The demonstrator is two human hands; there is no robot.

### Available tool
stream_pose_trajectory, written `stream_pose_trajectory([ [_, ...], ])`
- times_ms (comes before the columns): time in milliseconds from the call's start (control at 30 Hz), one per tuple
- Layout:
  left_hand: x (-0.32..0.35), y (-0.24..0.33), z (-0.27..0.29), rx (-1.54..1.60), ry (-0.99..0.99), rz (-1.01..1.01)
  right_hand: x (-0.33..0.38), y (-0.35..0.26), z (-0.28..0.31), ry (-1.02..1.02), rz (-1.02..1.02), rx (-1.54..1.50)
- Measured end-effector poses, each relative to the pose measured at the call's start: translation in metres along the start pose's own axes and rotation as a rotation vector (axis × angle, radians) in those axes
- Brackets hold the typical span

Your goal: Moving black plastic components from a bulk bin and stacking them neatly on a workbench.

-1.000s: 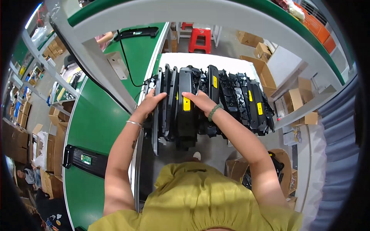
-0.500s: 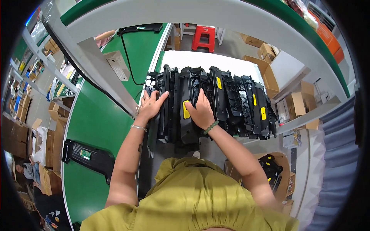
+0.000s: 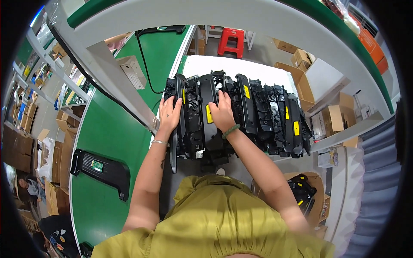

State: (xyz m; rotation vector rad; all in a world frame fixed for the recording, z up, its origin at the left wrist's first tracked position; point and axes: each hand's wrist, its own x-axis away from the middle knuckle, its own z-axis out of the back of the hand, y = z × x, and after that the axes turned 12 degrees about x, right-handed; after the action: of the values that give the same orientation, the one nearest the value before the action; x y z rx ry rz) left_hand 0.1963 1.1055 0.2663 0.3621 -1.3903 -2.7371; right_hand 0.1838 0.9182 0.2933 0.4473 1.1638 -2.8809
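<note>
Row of black plastic parts (image 3: 258,107) is at my 12 o'clock; in the last half second the left-end panel (image 3: 183,118) turned, its yellow label (image 3: 183,96) showing and a ribbed frame (image 3: 195,124) exposed, so I'd call the row looser there. Hands apart: left hand (image 3: 170,115) on that panel, right hand (image 3: 223,117) at the middle panel (image 3: 208,91); can't tell if either grips.
</note>
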Motion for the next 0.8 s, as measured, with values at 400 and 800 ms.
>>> stream_pose_trajectory([
  [400,0.052,0.032,0.048,0.068,0.054,-0.396,-0.002,-0.004,0.03,-0.066,0.127,0.108],
  [800,0.19,0.031,0.038,0.593,-0.022,0.448,-0.144,-0.115,-0.095,-0.518,0.742,0.635],
])
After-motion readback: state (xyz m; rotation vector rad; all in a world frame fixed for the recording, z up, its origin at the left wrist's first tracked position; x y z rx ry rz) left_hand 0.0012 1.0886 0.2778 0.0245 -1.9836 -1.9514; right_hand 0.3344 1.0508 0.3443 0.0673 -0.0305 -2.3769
